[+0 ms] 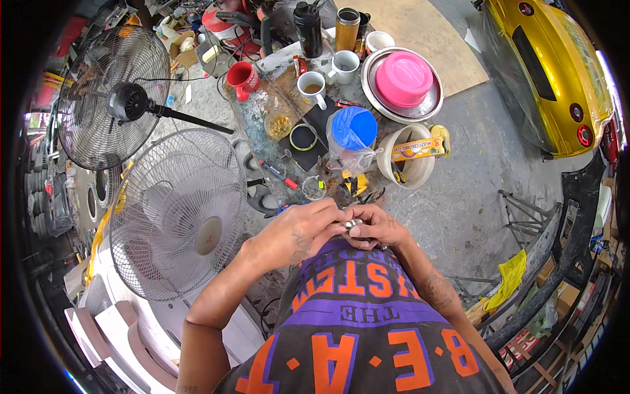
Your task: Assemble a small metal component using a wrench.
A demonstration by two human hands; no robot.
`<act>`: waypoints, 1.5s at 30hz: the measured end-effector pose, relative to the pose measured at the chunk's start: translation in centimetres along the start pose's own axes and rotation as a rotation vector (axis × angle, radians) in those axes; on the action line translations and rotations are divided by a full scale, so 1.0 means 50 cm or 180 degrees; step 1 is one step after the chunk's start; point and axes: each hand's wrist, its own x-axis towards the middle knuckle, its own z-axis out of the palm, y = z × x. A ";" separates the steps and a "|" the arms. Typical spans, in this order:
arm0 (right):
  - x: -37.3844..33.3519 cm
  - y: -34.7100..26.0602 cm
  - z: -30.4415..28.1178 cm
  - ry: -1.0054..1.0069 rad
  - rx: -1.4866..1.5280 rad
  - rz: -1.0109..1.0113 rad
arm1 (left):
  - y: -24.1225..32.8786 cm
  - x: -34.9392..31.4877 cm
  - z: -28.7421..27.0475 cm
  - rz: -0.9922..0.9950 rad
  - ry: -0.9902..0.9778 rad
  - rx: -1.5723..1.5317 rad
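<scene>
Metal catches my eye first: a small silvery piece (351,224) sits between the person's two hands, just in front of the printed shirt (357,312) and close to the near edge of the cluttered table (259,121). The left hand (316,224) is closed in on it, back upward and fingers bent, their tips pinching its left side. The right hand (375,226) grips from the other side, thumb laid along the piece and the remaining fingers curled beneath. What the piece is, I can't tell; the fingers cover too much of it. Beyond the knuckles lie a clear plastic cup (314,188), a red marker (281,175) and something yellow and black (355,183). Farther back stands a blue-lidded container (354,128) wrapped in clear plastic, with a whitish bucket (387,169) just beside it, a yellow box (415,148) set across its mouth. A pink basin (403,79) rests in a round metal tray (434,110), and to its left are a pale mug (344,66), a white mug (306,80) with brown drink in it and a red mug (243,79). Left of the person stands a large fan (177,217); off to the right is a shiny gold car body part (545,72).
</scene>
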 end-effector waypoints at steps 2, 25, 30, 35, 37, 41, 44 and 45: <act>0.001 -0.003 0.006 0.0012 -0.0011 0.0004 | -0.003 -0.005 -0.003 -0.0004 0.0034 -0.0057; -0.003 0.039 0.001 -0.0162 -0.0202 -0.0011 | 0.037 -0.042 0.042 -0.0705 0.0440 -0.0256; -0.009 0.034 0.004 -0.0203 -0.0331 0.0023 | 0.066 -0.051 0.041 -0.0836 0.0435 -0.0253; -0.005 0.048 0.029 -0.0067 -0.0236 -0.0648 | 0.067 -0.061 0.041 -0.1001 0.0256 -0.0133; -0.006 0.051 0.031 0.0073 -0.0410 -0.0761 | 0.066 -0.063 0.046 -0.0933 0.0316 -0.0103; -0.008 0.053 0.035 0.0077 -0.0467 -0.0806 | 0.058 -0.069 0.064 -0.0804 0.0457 -0.0133; -0.012 0.046 0.035 0.0091 -0.0391 -0.0660 | 0.050 -0.071 0.069 -0.0725 0.0499 -0.0118; -0.015 0.047 0.032 0.0063 -0.0389 -0.0471 | 0.044 -0.074 0.071 -0.0670 0.0506 -0.0075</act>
